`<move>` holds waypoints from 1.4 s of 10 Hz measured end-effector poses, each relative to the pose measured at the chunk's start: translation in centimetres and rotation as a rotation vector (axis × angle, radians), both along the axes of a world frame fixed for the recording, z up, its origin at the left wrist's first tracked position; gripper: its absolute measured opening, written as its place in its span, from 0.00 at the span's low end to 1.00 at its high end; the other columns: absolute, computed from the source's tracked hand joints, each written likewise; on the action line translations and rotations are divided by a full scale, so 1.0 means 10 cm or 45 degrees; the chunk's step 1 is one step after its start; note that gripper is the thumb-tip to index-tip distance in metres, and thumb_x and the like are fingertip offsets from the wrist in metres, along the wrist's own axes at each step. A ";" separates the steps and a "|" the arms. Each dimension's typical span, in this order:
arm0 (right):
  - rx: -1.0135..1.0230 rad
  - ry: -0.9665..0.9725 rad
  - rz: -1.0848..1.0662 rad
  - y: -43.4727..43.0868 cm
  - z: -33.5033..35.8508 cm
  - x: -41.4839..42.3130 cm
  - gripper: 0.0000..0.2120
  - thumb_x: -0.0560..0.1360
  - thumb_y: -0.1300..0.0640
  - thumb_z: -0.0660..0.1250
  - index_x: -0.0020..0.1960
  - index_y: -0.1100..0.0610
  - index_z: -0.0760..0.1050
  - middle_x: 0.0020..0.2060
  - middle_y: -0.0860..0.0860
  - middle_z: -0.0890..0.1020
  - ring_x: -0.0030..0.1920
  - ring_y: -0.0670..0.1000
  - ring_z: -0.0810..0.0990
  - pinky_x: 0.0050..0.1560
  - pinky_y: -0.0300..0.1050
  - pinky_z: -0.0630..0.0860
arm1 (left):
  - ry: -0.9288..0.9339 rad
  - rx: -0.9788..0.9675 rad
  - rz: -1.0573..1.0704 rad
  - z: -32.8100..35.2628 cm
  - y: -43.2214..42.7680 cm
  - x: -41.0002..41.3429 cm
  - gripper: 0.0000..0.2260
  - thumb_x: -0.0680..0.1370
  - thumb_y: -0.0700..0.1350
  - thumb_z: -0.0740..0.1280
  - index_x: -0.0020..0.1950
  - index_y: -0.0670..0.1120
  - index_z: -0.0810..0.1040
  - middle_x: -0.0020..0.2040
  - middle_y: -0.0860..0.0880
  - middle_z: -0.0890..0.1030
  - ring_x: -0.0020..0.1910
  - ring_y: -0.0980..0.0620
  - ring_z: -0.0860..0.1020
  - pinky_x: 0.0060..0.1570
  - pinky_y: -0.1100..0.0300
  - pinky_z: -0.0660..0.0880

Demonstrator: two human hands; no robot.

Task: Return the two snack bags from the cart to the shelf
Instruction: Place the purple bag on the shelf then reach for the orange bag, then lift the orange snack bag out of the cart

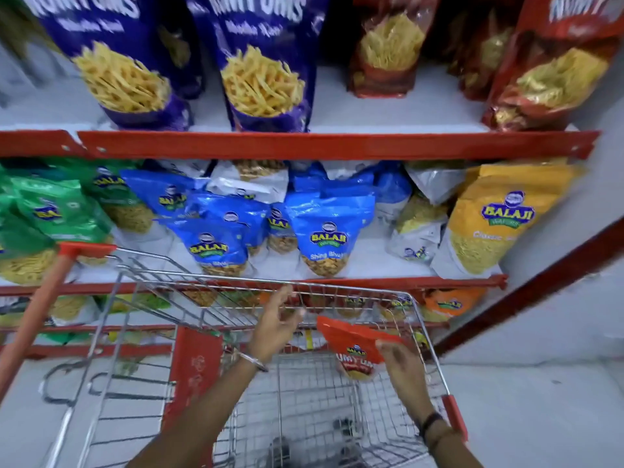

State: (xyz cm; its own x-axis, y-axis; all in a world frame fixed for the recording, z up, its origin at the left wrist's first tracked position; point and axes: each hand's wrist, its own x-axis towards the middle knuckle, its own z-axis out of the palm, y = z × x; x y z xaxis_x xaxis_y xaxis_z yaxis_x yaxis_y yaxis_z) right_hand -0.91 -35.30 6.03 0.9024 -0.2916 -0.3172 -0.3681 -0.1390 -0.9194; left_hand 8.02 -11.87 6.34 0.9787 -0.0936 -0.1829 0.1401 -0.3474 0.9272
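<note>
A red snack bag [354,349] with yellow snacks printed on it hangs above the wire cart [256,332], near its right wall. My right hand [401,369] grips the bag's right edge. To the bag's left, my left hand [277,325] hovers over the cart with fingers spread and nothing in it. The cart's basket floor shows through the wire with no other bag visible in it. Directly ahead stands the shelf [334,145] with red front rails. Matching red bags [547,79] stand on its upper tier at the right.
Blue bags [263,62] fill the upper tier's left; green, blue, silver and yellow bags [486,224] crowd the middle tier. A gap lies between blue and red bags up top. The cart's red handle [37,309] runs at left. A red-edged wall [540,282] closes the right.
</note>
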 end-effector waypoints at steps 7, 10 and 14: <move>-0.327 0.430 -0.072 -0.53 -1.71 0.29 0.09 0.75 0.64 0.62 0.49 0.68 0.77 0.48 0.65 0.81 0.50 0.62 0.77 0.40 0.35 0.62 | 0.729 -0.473 0.454 -1.99 -1.01 0.08 0.10 0.76 0.30 0.57 0.46 0.41 0.76 0.33 0.54 0.83 0.35 0.58 0.80 0.39 0.64 0.79; -0.279 0.073 -0.106 -0.54 -1.20 0.29 0.04 0.73 0.60 0.66 0.40 0.56 0.77 0.34 0.50 0.79 0.38 0.51 0.75 0.38 0.28 0.69 | 0.607 -0.496 0.461 -1.20 -0.99 0.01 0.09 0.77 0.32 0.56 0.44 0.44 0.72 0.37 0.47 0.74 0.37 0.51 0.74 0.40 0.55 0.70; -0.144 -0.547 -0.042 -0.72 0.86 0.41 0.15 0.71 0.41 0.64 0.39 0.54 0.73 0.36 0.60 0.79 0.39 0.49 0.77 0.45 0.51 0.74 | -0.046 -0.653 0.411 1.01 -0.98 0.02 0.09 0.75 0.34 0.62 0.38 0.46 0.69 0.39 0.46 0.76 0.37 0.51 0.76 0.33 0.54 0.79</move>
